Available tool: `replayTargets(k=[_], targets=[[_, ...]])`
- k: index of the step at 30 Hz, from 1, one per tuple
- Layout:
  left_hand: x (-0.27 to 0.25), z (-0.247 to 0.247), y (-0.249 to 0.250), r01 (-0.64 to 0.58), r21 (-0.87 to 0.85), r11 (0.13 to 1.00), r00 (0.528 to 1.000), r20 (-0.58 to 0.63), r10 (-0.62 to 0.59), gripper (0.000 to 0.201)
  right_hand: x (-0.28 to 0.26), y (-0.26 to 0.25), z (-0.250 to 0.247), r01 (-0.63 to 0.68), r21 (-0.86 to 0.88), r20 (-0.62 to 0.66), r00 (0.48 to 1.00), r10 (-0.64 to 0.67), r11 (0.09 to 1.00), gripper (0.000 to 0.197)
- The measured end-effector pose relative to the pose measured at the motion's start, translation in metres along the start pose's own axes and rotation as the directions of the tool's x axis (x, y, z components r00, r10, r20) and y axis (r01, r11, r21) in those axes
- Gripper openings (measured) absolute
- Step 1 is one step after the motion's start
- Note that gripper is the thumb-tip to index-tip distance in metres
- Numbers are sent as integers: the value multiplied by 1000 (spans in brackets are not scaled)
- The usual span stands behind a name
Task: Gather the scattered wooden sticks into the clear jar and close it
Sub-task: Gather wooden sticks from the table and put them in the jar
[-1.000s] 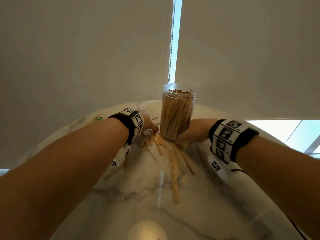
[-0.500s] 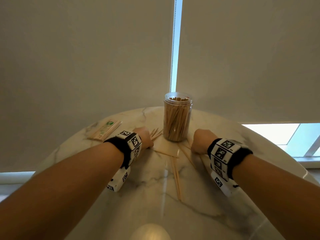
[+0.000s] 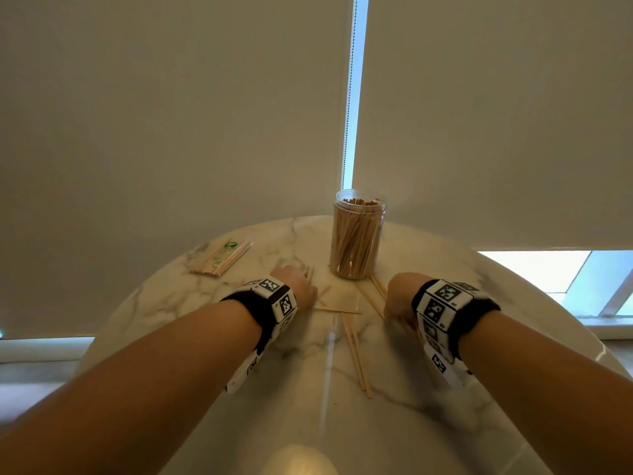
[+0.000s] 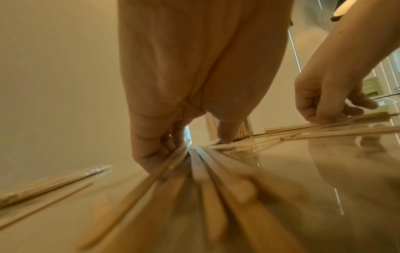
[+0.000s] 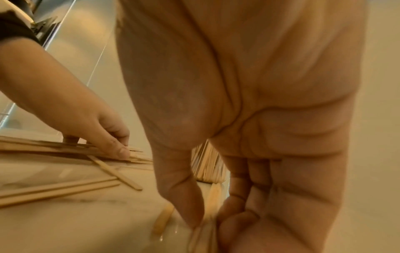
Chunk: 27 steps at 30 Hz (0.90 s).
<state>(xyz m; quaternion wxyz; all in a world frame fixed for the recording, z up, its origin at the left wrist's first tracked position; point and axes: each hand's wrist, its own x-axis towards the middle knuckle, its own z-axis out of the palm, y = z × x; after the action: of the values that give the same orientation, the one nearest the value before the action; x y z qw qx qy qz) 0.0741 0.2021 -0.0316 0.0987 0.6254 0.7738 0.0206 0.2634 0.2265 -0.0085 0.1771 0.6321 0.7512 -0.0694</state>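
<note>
1. The left hand (image 3: pixel 297 282) is down on the bench (image 3: pixel 171 303), left of the clear jar (image 3: pixel 358 234); in the left wrist view its curled fingers (image 4: pixel 151 154) and thumb pinch a few wooden sticks (image 4: pixel 164 169) against the surface.
2. The right hand (image 3: pixel 400 296) sits right of the jar, thumb and curled fingers (image 5: pixel 238 219) closing on the ends of one or two sticks that lie flat on the bench.
3. Loose sticks (image 3: pixel 356 351) lie between the two hands and run toward the near edge; others fan out at the jar's foot.
4. The jar stands upright near the far edge, uncapped and already packed with upright sticks. No lid shows in any view.
5. The sticks are thin, flat, pale and smooth, and the bench is glossy.
6. Risk, as I judge it: flat sticks on a slick surface may skid away instead of lifting, and a hand sweeping close could knock the open jar over.
7. A wrapped bundle of sticks (image 3: pixel 221 258) lies toward the far left edge.
</note>
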Motion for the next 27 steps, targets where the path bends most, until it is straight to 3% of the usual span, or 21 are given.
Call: replayTargets(k=[4,6,8,10,13,17,20,27], targets=[[8,5,-1,-5,-25,1000,999,49,6,96,3,-1,1,6,89,-45,999,-2,996,28],[5,8,0,-7,25,1000,997,77,5,108,6,-3,7,13,146,-75,997,-2,989,41],[0,9,5,-41,66,997,996,77,35,95,9,-4,9,30,115,-91,996,-19,993,43],[-4,7,15,-83,121,989,993,96,72,72,7,-4,6,33,56,-97,995,-27,998,25],[-13,1,30,-128,179,975,986,130,106,44,2,2,4,27,24,-76,997,-25,999,28],[-21,2,38,-159,150,976,984,108,144,34,-8,12,11,24,8,-66,998,-24,1000,28],[-26,4,40,-103,133,986,991,97,90,30,-17,15,17,9,48,-95,995,-5,999,25],[-35,4,31,-31,-17,999,997,69,32,36,-35,13,27,10,85,-71,997,-4,996,26]])
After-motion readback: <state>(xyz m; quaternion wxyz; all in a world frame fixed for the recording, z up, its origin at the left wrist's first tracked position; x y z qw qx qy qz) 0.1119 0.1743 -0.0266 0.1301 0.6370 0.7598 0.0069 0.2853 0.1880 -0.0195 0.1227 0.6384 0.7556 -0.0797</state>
